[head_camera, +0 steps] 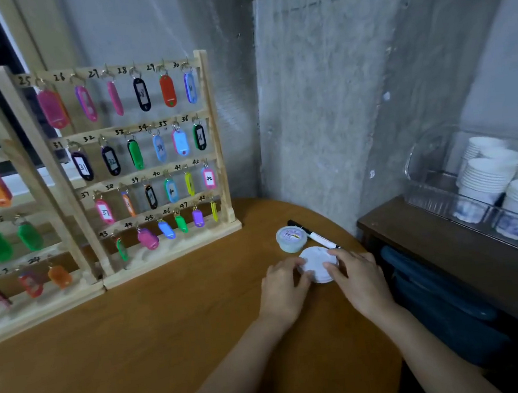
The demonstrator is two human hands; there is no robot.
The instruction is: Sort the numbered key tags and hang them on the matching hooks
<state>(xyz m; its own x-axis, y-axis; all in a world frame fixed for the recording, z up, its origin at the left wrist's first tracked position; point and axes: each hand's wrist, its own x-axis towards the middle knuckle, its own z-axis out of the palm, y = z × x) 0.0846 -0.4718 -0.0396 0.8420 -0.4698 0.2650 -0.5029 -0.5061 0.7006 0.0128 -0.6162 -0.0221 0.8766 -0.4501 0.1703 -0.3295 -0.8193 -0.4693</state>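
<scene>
Reference point: the white disc (315, 262). Bare table (140, 355) lies open from 7 to 9 o'clock, giving a wide approach lane. A wooden key rack (174, 254) stands upright at 10 to 11 o'clock, with a second rack (38, 315) just beside it at 9, closing the far edge. A small tub (291, 238) and a marker (315, 236) sit near at 12. A concrete wall (323, 124) blocks 1 o'clock. A side shelf (435, 250) bounds 3.

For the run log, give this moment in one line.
left hand and right hand grip white disc on table | key tags hung on rack | beside: tub, marker
</scene>
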